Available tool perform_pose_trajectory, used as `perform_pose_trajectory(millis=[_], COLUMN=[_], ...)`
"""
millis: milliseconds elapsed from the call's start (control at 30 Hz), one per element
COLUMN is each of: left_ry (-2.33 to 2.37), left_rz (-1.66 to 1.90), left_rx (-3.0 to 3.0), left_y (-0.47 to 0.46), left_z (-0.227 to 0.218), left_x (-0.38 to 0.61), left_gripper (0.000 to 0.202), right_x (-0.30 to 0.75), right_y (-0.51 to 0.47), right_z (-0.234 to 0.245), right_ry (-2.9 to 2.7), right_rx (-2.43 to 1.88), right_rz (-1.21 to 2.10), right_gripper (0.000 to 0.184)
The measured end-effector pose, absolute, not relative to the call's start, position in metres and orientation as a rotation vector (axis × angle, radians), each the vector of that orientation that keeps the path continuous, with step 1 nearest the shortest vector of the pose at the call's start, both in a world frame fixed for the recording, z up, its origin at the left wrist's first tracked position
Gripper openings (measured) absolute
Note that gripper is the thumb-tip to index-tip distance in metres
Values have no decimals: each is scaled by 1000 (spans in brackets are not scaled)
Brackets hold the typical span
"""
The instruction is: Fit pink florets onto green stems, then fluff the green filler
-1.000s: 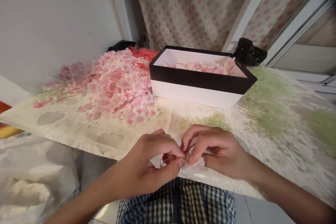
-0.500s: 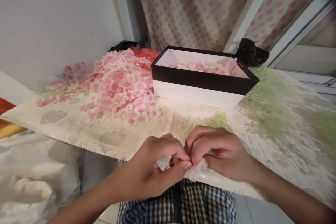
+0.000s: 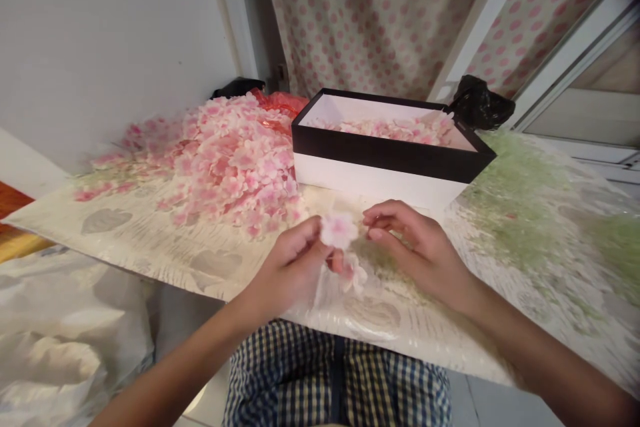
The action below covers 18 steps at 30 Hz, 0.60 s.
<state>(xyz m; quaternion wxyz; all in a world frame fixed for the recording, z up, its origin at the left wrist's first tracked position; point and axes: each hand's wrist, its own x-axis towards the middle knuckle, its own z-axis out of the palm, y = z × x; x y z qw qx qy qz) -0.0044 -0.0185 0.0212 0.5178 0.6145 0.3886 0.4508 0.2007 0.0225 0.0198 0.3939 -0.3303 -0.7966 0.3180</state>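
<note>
My left hand (image 3: 293,267) is closed on a small pink fabric flower (image 3: 339,230), held up over the table's near part, with more pale petals (image 3: 356,275) hanging below it. My right hand (image 3: 413,250) is just right of the flower, its fingers curled and pinched together; nothing shows plainly between them. A big heap of pink fabric flowers (image 3: 225,163) lies on the table at the left. Behind my hands stands a black-and-white box (image 3: 390,157) with pink flowers inside.
The table (image 3: 150,240) has a pale cover with heart shapes. Small green plastic bits (image 3: 520,193) are scattered at the right. A black bag (image 3: 480,103) lies behind the box, before a dotted curtain (image 3: 375,13). A white bag (image 3: 60,340) sits at lower left.
Both hands have moved up and away from the table's near edge and come apart. The left hand now holds a pink flower lifted in plain view.
</note>
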Motion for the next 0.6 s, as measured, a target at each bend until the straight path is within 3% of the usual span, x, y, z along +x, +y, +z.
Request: perform_pose_trajectory(millis=[133,267,367,600], left_ry=[1032,1307,1419,1563], left_rz=[1080,860,708,618], left_rx=[1405,1824,2146,2311], left_y=[-4,-1,-1,4], left_z=[8,14,19,25], left_x=[-9,-19,-26,-50], left_gripper=[22,17,24,27], right_x=[207,203,197,195], right_y=[38,39,37,36], right_z=[8,0,-2,1], right_ry=[-2404,-2479,-2488,-2566], right_rx=[-1079,-1150,-1165,-1193], right_rz=[607,558,489,260], right_gripper=[10,13,3,20])
